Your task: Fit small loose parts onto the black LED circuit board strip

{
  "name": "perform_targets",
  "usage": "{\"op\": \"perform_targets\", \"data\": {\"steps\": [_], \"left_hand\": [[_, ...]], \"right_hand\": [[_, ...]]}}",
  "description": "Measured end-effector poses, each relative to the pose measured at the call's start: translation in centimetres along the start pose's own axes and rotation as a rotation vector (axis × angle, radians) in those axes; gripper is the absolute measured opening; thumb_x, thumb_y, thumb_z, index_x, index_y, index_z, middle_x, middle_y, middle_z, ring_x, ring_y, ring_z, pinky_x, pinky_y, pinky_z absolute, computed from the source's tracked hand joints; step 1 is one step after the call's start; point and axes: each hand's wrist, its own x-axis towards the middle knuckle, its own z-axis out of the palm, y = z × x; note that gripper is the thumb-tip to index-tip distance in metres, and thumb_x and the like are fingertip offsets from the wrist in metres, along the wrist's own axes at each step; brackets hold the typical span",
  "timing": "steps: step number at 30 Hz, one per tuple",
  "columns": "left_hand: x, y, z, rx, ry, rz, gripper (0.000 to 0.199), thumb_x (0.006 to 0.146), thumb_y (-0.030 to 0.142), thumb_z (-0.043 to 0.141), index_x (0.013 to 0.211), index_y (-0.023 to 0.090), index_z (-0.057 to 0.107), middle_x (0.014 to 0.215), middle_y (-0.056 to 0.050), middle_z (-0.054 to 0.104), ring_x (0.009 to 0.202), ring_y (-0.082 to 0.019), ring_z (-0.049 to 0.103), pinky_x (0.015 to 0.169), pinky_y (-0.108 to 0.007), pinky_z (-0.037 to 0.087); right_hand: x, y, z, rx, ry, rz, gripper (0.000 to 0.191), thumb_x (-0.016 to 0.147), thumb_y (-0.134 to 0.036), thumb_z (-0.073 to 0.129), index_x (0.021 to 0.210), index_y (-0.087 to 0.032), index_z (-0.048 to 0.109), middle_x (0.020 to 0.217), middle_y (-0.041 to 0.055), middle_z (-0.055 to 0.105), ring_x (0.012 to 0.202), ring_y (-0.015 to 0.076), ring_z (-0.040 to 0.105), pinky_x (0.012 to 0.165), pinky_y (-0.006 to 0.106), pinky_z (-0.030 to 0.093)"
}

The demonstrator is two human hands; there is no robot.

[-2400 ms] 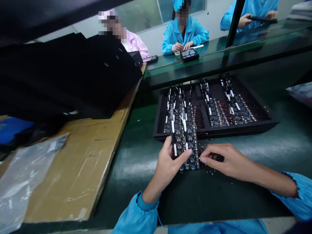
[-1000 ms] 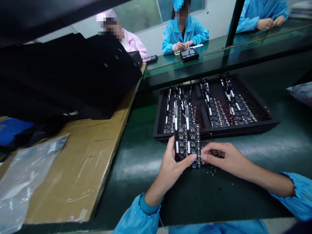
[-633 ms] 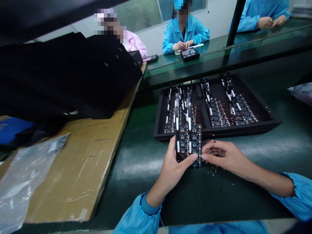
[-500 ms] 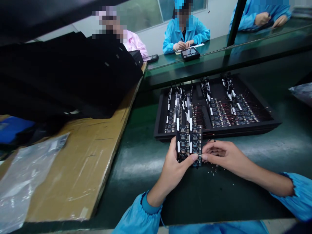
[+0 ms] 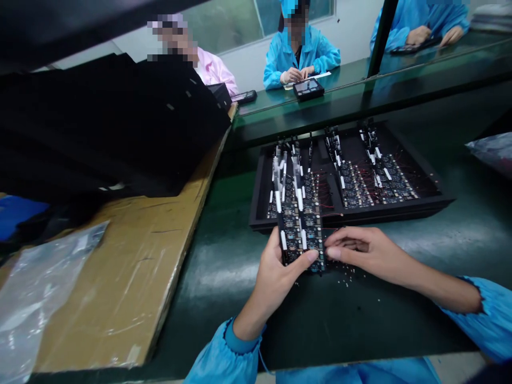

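Left hand (image 5: 276,272) has tilted circuit boards (image 5: 300,234) leftward.

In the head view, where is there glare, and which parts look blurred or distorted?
Head view: soft glare streaks the green table beside the left hand; the circuit board strip it holds is slightly motion-blurred; the dark shelf is underexposed; straight edges bow toward the borders.

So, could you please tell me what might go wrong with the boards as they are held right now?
The left hand grips the circuit board strip only at its near end, so it might flex or slip. Its far end overhangs the black tray, where it could snag the red wires. The right hand might scatter the small loose parts.
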Motion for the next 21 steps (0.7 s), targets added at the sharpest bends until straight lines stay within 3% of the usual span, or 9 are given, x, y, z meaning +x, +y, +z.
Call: {"op": "perform_targets", "data": {"steps": [4,9,14,17,21], "left_hand": [[0.5,0.5,-1.1,0.023,0.164,0.091,0.060,0.072,0.024,0.086,0.125,0.037,0.061,0.120,-0.002,0.076,0.110,-0.040,0.071,0.092,-0.051,0.060],[1.0,0.7,-1.6,0.012,0.238,0.153,0.058,0.073,0.027,0.085,0.125,0.038,0.062,0.123,-0.003,0.074,0.112,-0.041,0.069,0.094,-0.053,0.059],[0.9,0.7,-1.3,0.037,0.244,0.135,0.054,0.073,0.027,0.086,0.121,0.036,0.063,0.121,-0.004,0.075,0.110,-0.041,0.070,0.091,-0.052,0.060],[0.8,0.6,-1.3,0.043,0.241,0.128,0.052,0.073,0.027,0.085,0.120,0.033,0.063,0.122,-0.005,0.075,0.108,-0.040,0.071,0.088,-0.050,0.061],[0.7,0.4,-1.3,0.059,0.226,0.111,0.052,0.073,0.029,0.085,0.120,0.038,0.063,0.119,-0.004,0.075,0.107,-0.041,0.072,0.086,-0.051,0.062]], "right_hand": [[0.1,-0.8,-2.1,-0.327,-0.012,-0.062,0.033,0.108,-0.051,0.067,0.101,-0.023,0.084,0.096,0.0040,0.085,0.090,0.0235,0.079,0.082,0.035,0.058],[0.4,-0.3,-3.5,-0.689,-0.156,-0.199,0.024,0.110,-0.039,0.066,0.112,-0.025,0.084,0.103,0.0047,0.081,0.088,0.0222,0.075,0.078,0.035,0.053],[0.3,2.0,-1.8,-0.775,-0.214,-0.367,0.019,0.110,-0.032,0.068,0.117,-0.022,0.082,0.113,0.0086,0.080,0.104,0.0265,0.077,0.089,0.038,0.059],[0.0,3.1,-0.5,-0.846,-0.169,-0.464,0.015,0.107,-0.027,0.070,0.117,-0.024,0.081,0.113,0.0092,0.080,0.105,0.0289,0.078,0.092,0.042,0.061],[0.2,3.8,0.6,-0.901,-0.110,-0.556,0.017,0.109,-0.027,0.067,0.120,-0.026,0.079,0.112,0.0100,0.079,0.104,0.0303,0.078,0.093,0.045,0.063]]}}
